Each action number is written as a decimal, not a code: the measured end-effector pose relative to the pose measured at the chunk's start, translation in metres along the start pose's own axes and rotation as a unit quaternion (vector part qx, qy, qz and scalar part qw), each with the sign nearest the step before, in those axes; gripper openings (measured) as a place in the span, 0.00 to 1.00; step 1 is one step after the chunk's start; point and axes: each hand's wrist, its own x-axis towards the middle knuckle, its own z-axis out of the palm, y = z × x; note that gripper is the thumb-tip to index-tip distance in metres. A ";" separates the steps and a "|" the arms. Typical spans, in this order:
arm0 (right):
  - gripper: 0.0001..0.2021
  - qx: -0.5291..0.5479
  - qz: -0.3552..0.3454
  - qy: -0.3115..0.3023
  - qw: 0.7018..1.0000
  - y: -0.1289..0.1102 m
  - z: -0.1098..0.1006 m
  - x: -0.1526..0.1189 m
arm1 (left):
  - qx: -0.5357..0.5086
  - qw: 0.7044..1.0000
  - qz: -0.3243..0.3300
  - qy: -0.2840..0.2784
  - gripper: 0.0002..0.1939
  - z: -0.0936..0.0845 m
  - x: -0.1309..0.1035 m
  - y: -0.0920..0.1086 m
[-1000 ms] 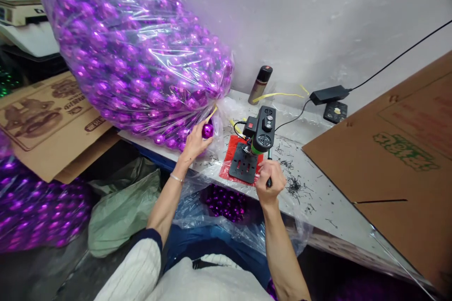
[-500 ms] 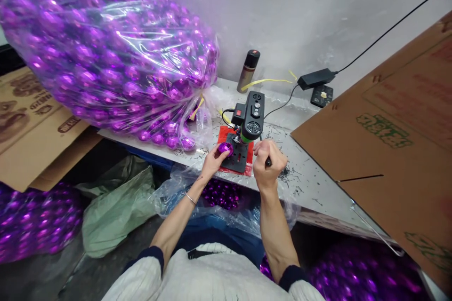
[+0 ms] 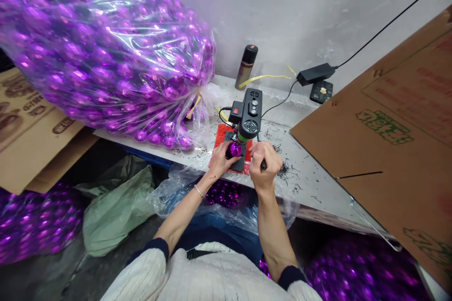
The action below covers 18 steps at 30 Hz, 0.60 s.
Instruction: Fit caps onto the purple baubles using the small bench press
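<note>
A shiny purple faceted ball ornament (image 3: 236, 149) sits directly below the chuck of a small black bench drill press (image 3: 250, 114). My left hand (image 3: 221, 160) is closed around the ball, with fingers on its left side and the thumb in front. To the right of the machine, my right hand (image 3: 266, 164) wraps in a fist around the black handle (image 3: 263, 164) of the lever. Beneath the ball lies the dark base plate (image 3: 238, 165), set on a red sheet (image 3: 221, 136). Whether the drill bit touches the ball cannot be made out.
A big clear bag of purple balls (image 3: 116, 66) leans at the back left. Behind the drill press stand a spray can (image 3: 246, 67) and a power adapter (image 3: 316, 74). Thin black scraps (image 3: 284, 169) litter the tabletop. A cardboard box (image 3: 395, 141) borders the right side.
My left hand has moved right, carrying the ball from beside the drill press to below its chuck. My right hand stays on the lever handle.
</note>
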 end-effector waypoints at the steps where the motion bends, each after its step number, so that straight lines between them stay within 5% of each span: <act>1: 0.13 0.001 0.000 -0.002 1.000 0.000 0.000 0.000 | -0.005 1.000 0.006 0.001 0.31 0.002 -0.001 0.000; 18: 0.11 0.006 -0.039 0.033 0.999 0.021 0.021 -0.052 | -0.023 1.000 0.014 0.009 0.30 0.007 -0.009 -0.005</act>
